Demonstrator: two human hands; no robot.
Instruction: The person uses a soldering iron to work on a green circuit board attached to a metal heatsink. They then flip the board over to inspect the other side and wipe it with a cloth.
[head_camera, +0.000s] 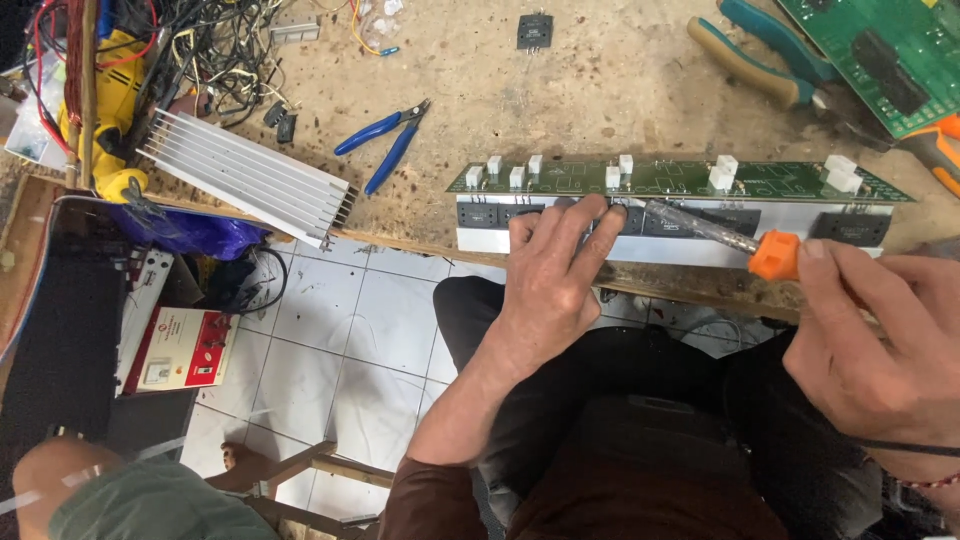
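Observation:
A long green circuit board (760, 181) with several white blocks stands on a pale metal bar (560, 243) at the bench's front edge. Black square parts (478, 214) line the bar's face. My left hand (552, 270) presses flat on the bar and those black parts, fingers spread. My right hand (880, 340) grips a soldering iron with an orange collar (774, 255). Its metal shaft (690, 225) points left, with the tip next to my left fingertips.
Blue-handled cutters (385, 135) and a ribbed aluminium heat sink (250, 177) lie on the worn bench. Teal pliers (755, 50) and another green board (880, 50) sit at the back right. A tangle of wires (215, 45) fills the back left. Another person's knee (140, 500) shows at the lower left.

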